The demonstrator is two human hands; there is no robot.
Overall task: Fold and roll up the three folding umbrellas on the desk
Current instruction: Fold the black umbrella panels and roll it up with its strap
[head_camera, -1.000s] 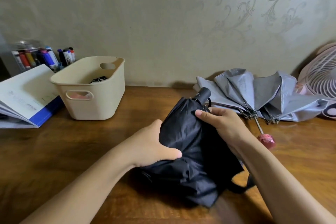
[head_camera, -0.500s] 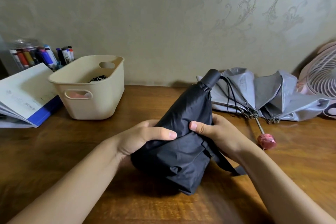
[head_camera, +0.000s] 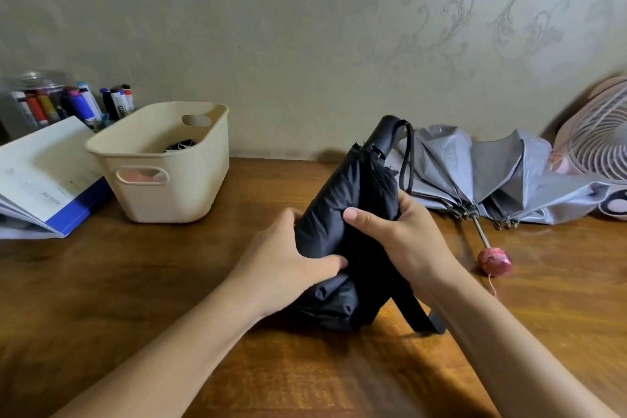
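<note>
A black folding umbrella (head_camera: 353, 200) stands tilted on the wooden desk (head_camera: 118, 282), handle end up and away from me. My left hand (head_camera: 288, 265) grips its gathered cloth low on the left side. My right hand (head_camera: 393, 231) wraps the cloth from the right, thumb across the front. A black closing strap (head_camera: 417, 309) hangs down under my right wrist. Behind it, against the wall, lies a grey folding umbrella (head_camera: 492, 173), loosely collapsed, with a pink handle (head_camera: 494, 263) toward me. A third umbrella is not in sight.
A cream plastic bin (head_camera: 163, 159) stands at the back left, dark items inside. Left of it lie an open booklet (head_camera: 40, 176) and a jar of markers (head_camera: 68, 102). A pink fan (head_camera: 597, 142) stands at the far right.
The black umbrella has been raised more upright and its cloth gathered tighter. Both hands shifted around it, my right hand higher, my left hand lower.
</note>
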